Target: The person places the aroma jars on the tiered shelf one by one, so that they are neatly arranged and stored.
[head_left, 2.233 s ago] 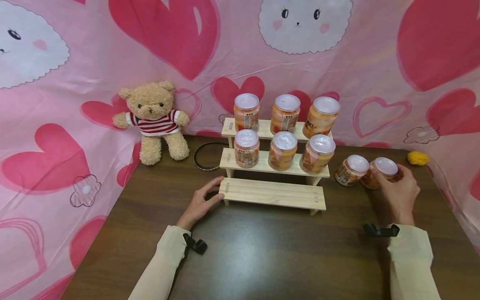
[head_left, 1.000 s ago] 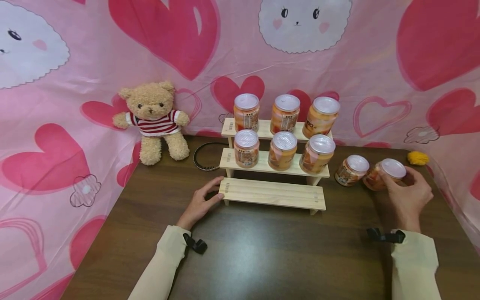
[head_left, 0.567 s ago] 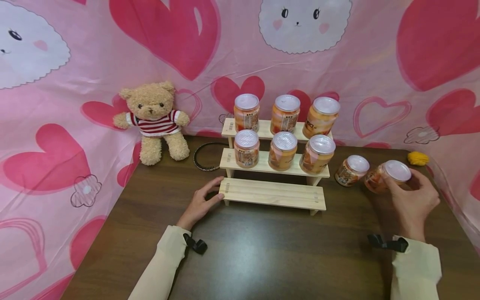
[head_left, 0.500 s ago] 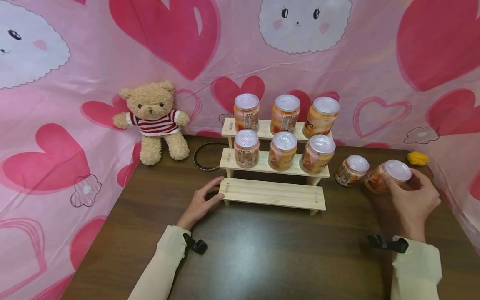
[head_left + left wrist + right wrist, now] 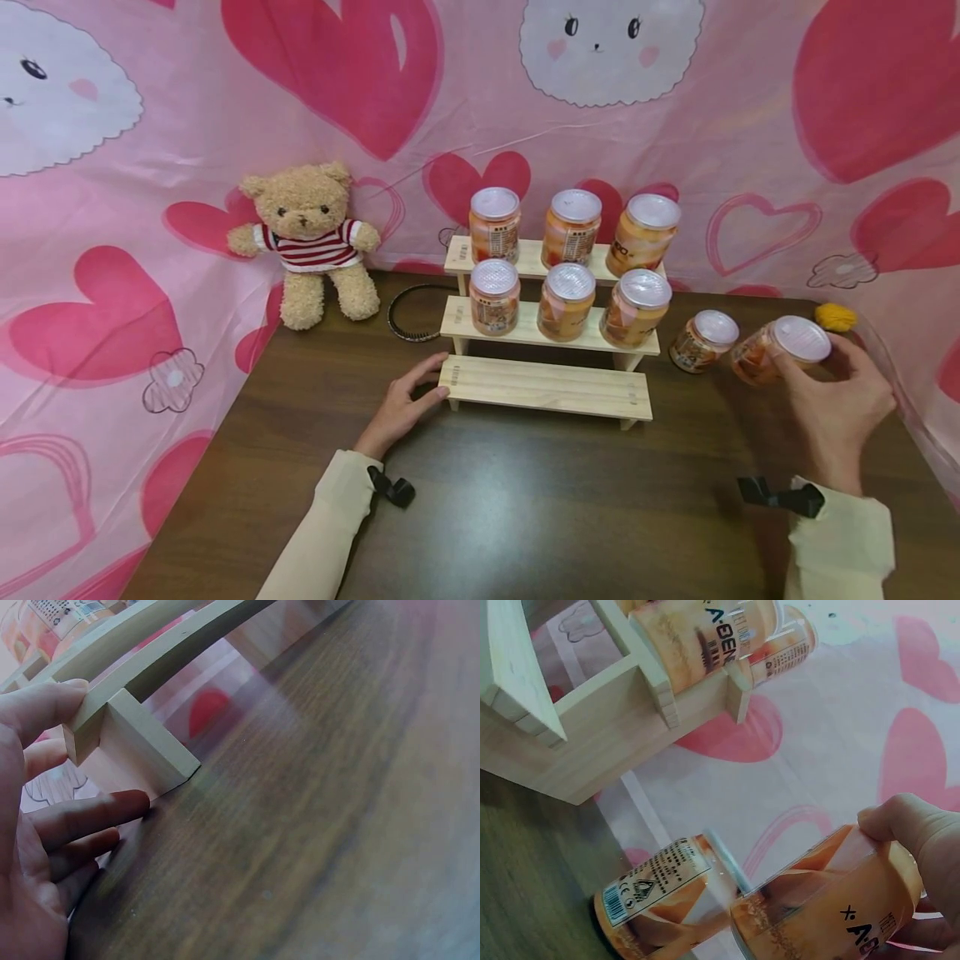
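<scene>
At the lower step's left end, my left hand holds the edge of the wooden stepped display stand. In the left wrist view, thumb and forefinger meet the board's end, and the other fingers spread below. My right hand grips an orange-printed can with a silver lid, thumb on the near side. That can leans to the right; whether its base touches the table is unclear. A second can stands just left of it. Three cans line the middle step, three more the top one.
A teddy bear in a striped sweater sits against the pink heart-patterned cloth at back left. A black hoop lies left of the stand. Yellow yarn lies at the far right of the brown table.
My right hand has drawn the gripped can to the right, away from the standing can, and it now leans more. My left hand has stayed at the stand.
</scene>
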{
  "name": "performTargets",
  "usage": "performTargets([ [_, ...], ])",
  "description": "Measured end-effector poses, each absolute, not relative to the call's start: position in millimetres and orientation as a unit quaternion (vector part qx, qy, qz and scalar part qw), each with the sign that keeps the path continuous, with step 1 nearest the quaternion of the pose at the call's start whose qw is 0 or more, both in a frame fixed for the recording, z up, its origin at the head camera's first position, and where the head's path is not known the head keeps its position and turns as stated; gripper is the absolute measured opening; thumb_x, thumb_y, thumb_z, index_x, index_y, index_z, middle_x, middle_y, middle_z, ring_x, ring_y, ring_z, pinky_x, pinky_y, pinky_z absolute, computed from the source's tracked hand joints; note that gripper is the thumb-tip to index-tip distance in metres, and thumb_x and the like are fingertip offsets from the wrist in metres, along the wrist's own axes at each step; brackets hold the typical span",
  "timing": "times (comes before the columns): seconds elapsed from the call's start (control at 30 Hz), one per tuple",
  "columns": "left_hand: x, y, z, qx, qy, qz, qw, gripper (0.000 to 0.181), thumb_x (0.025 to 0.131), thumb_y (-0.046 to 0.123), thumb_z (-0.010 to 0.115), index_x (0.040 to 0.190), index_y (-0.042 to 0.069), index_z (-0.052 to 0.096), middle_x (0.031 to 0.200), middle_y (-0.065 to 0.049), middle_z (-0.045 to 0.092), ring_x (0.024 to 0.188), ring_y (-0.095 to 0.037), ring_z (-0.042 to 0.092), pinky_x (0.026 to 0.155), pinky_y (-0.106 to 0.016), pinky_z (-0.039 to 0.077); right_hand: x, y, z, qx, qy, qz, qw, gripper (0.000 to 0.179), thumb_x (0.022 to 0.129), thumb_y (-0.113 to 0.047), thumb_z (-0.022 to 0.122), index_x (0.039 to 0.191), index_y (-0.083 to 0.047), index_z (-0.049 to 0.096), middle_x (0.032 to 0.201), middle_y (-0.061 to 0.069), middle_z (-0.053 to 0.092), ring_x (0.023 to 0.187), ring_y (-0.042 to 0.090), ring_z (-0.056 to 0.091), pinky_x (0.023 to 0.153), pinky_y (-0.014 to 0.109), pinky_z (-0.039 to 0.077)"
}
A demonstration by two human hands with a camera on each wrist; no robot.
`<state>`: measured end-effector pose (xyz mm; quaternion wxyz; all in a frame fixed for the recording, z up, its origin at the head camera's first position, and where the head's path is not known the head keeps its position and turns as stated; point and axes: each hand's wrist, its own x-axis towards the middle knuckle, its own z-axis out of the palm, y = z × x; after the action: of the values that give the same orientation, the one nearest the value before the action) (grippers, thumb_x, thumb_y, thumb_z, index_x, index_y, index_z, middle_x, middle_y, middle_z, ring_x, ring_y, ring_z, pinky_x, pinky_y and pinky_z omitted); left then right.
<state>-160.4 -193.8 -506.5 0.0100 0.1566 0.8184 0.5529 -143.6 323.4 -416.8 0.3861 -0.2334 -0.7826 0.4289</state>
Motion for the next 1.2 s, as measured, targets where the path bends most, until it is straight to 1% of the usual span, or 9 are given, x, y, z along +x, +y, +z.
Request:
performTargets([
  [0.07,-160.3,-193.4,-506.3,0.157,0.818,0.553,0.010,0.054,0.096,0.018,0.067,0.148,0.019,0.051,0.142,-0.012,0.060,0.124,-0.029,0.060,0.099,-0.037,0.047,-141.5,323.0,-414.6,-0.226,-0.782,0.427,0.393,0.047,0.069,-0.026,0.092,0.113,-0.020,0.077,0.081,-0.043,0.054,0.079,-0.021,0.052,0.077,0.006,0.037],
  [0.2,-160.5,-192.8,-506.9,0.157,0.819,0.552,0.009,0.054,0.097,0.017,0.067,0.148,0.017,0.051,0.143,-0.011,0.060,0.124,-0.029,0.061,0.099,-0.039,0.047,-138.1,321.5,-410.4,-0.216,-0.782,0.424,0.403,0.047,0.068,-0.024,0.093,0.112,-0.020,0.077,0.081,-0.043,0.054,0.079,-0.021,0.052,0.077,0.006,0.037],
  [0.33,-160.4,-192.5,-508.1,0.158,0.819,0.552,0.008,0.054,0.097,0.017,0.067,0.148,0.016,0.051,0.142,-0.011,0.061,0.123,-0.027,0.061,0.100,-0.036,0.047,-134.3,318.4,-404.8,-0.213,-0.783,0.426,0.399,0.048,0.069,-0.024,0.093,0.114,-0.021,0.077,0.085,-0.040,0.056,0.082,-0.019,0.054,0.079,0.005,0.040],
  [0.47,-160.3,-192.7,-507.8,0.156,0.820,0.551,0.007,0.054,0.097,0.017,0.067,0.148,0.016,0.051,0.142,-0.010,0.061,0.123,-0.025,0.061,0.100,-0.033,0.047,-130.6,314.8,-398.4,-0.205,-0.786,0.433,0.391,0.048,0.069,-0.021,0.092,0.115,-0.019,0.077,0.087,-0.039,0.058,0.083,-0.018,0.056,0.080,0.005,0.041],
  [0.6,-160.4,-193.1,-506.9,0.155,0.821,0.550,0.007,0.054,0.096,0.017,0.067,0.148,0.017,0.051,0.142,-0.010,0.061,0.123,-0.026,0.061,0.100,-0.034,0.047,-127.4,310.8,-392.3,-0.202,-0.785,0.445,0.380,0.051,0.068,-0.017,0.092,0.117,-0.017,0.076,0.088,-0.037,0.060,0.083,-0.017,0.058,0.077,0.004,0.042],
  [0.77,-160.6,-192.6,-505.7,0.155,0.820,0.551,0.010,0.054,0.097,0.018,0.067,0.148,0.014,0.050,0.143,-0.011,0.060,0.124,-0.028,0.060,0.100,-0.035,0.047,-123.3,305.2,-383.9,-0.198,-0.776,0.475,0.364,0.054,0.067,-0.009,0.092,0.118,-0.014,0.075,0.089,-0.032,0.063,0.082,-0.013,0.061,0.069,0.002,0.045],
  [0.87,-160.6,-192.4,-505.5,0.154,0.820,0.551,0.011,0.054,0.097,0.018,0.067,0.148,0.015,0.051,0.142,-0.011,0.061,0.124,-0.028,0.061,0.100,-0.035,0.047,-120.3,300.1,-378.8,-0.186,-0.773,0.490,0.357,0.054,0.067,-0.005,0.091,0.118,-0.011,0.075,0.089,-0.031,0.064,0.081,-0.011,0.063,0.066,0.002,0.046],
  [1.07,-160.7,-192.7,-506.0,0.154,0.819,0.552,0.009,0.053,0.096,0.017,0.067,0.147,0.017,0.051,0.142,-0.011,0.061,0.123,-0.027,0.061,0.100,-0.032,0.046,-114.0,289.2,-370.3,-0.173,-0.793,0.465,0.353,0.054,0.068,-0.009,0.092,0.120,-0.011,0.074,0.090,-0.033,0.062,0.076,-0.016,0.061,0.065,0.000,0.044],
  [1.2,-160.7,-192.7,-505.9,0.155,0.818,0.553,0.009,0.053,0.096,0.017,0.067,0.147,0.018,0.051,0.142,-0.010,0.061,0.123,-0.027,0.061,0.100,-0.030,0.046,-110.3,283.7,-365.5,-0.169,-0.791,0.474,0.348,0.056,0.068,-0.006,0.091,0.121,-0.009,0.073,0.094,-0.029,0.063,0.080,-0.012,0.062,0.066,0.001,0.045],
])
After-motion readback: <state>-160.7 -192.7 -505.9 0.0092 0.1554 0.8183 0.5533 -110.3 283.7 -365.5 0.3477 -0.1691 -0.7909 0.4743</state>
